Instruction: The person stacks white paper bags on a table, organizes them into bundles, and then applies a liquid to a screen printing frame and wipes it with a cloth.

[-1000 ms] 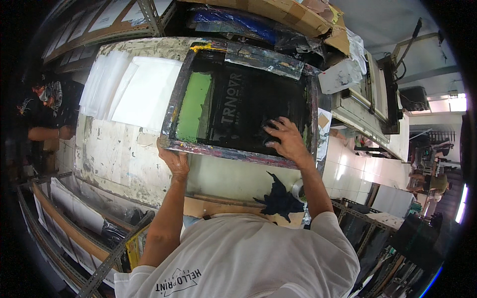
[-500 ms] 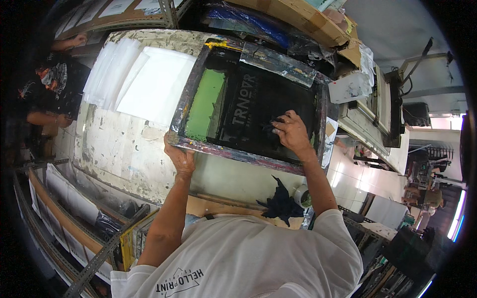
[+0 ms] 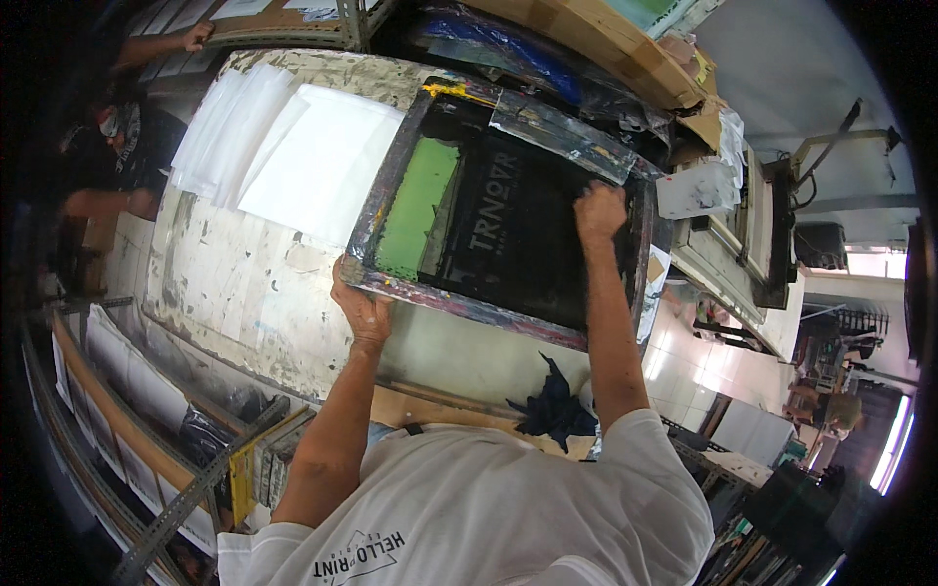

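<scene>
A screen printing frame [image 3: 469,311] with ink-stained edges lies on the table, its mesh black with pale lettering and a green band at the left. My left hand [image 3: 362,305] is closed around the near left corner of the frame. Over the right part of the dark mesh, near the far side, my right hand [image 3: 600,211] is balled up; the dark rag in its fingers is mostly hidden by the hand now. A taped strip [image 3: 562,137] runs along the far edge of the frame.
White sheets [image 3: 318,161] lie left of the frame on the paint-spotted table [image 3: 254,293]. A dark crumpled cloth [image 3: 555,405] sits near my body. Metal racks [image 3: 195,469] stand at the near left. Another person [image 3: 117,156] is at the far left; cardboard [image 3: 625,49] lies behind.
My right hand has moved away from me and slightly right across the mesh, its fingers now curled tighter. My left hand keeps its hold on the corner. The other person's arm has shifted.
</scene>
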Demonstrator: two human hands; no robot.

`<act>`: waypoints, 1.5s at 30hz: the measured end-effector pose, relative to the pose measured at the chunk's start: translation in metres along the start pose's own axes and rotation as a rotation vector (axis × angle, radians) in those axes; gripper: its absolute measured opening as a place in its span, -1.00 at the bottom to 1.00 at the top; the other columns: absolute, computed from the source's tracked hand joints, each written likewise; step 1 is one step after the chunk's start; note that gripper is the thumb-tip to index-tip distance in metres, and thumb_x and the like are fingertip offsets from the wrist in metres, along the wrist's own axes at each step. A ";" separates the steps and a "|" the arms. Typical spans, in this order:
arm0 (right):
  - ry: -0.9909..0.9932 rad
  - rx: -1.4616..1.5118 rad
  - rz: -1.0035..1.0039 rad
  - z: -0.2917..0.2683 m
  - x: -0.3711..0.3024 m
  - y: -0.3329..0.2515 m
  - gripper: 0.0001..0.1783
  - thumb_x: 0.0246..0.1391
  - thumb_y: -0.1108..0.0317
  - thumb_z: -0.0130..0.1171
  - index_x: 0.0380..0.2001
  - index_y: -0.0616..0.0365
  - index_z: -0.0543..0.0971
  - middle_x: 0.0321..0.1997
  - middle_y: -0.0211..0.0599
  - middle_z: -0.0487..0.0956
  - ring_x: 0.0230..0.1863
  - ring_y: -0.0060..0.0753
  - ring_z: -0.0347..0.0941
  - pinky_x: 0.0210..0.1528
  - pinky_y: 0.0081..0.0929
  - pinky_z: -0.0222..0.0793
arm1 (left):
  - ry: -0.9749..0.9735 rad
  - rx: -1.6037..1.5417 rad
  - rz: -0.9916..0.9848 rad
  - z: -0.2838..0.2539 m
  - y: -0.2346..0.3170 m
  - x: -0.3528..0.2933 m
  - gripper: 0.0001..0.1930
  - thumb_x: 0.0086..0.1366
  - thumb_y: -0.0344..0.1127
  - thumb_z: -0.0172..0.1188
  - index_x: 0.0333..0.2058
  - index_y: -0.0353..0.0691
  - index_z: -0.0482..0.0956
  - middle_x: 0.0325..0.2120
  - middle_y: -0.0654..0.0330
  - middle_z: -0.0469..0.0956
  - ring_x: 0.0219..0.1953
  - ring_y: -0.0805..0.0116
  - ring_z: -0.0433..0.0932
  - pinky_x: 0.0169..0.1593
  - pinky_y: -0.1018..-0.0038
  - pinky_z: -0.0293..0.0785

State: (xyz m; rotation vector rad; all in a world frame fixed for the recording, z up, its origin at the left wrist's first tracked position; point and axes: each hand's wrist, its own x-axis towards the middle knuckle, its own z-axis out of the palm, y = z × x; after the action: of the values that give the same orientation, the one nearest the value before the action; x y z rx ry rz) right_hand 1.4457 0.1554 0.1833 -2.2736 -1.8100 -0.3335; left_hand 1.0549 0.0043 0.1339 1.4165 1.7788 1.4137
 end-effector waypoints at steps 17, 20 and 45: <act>0.000 -0.034 -0.026 -0.010 -0.003 -0.009 -0.80 -0.42 0.34 0.33 -0.55 0.09 0.68 -0.31 -0.18 0.62 -0.09 -0.04 0.48 -0.15 -0.19 0.51 | -0.045 0.036 0.000 -0.003 0.008 0.002 0.14 0.07 0.56 0.03 0.22 -0.48 0.11 -0.02 -0.07 0.37 0.06 0.01 0.27 0.21 0.11 0.06; -0.065 -0.128 0.130 -0.013 -0.011 0.041 -0.76 -0.22 0.24 0.31 -0.49 0.17 0.69 -0.27 -0.07 0.64 -0.08 0.04 0.48 -0.09 -0.12 0.49 | -0.013 0.021 0.019 -0.002 0.005 -0.002 0.15 0.07 0.57 0.02 0.24 -0.47 0.07 0.02 -0.09 0.34 0.11 0.00 0.21 0.24 0.10 -0.01; -0.199 -0.131 0.286 -0.038 -0.037 0.007 -0.70 -0.21 0.22 0.36 -0.40 0.19 0.67 -0.25 -0.08 0.63 -0.05 0.04 0.50 -0.06 -0.15 0.52 | 0.007 0.071 -0.015 -0.002 0.007 -0.002 0.22 -0.06 0.65 0.03 0.22 -0.46 0.15 0.00 -0.06 0.39 0.09 0.00 0.25 0.25 0.11 -0.02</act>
State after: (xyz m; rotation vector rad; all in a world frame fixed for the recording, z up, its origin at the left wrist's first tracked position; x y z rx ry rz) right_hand 1.4427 0.1082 0.2084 -2.6983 -1.5542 -0.1853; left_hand 1.0571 0.0010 0.1400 1.4318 1.8575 1.3619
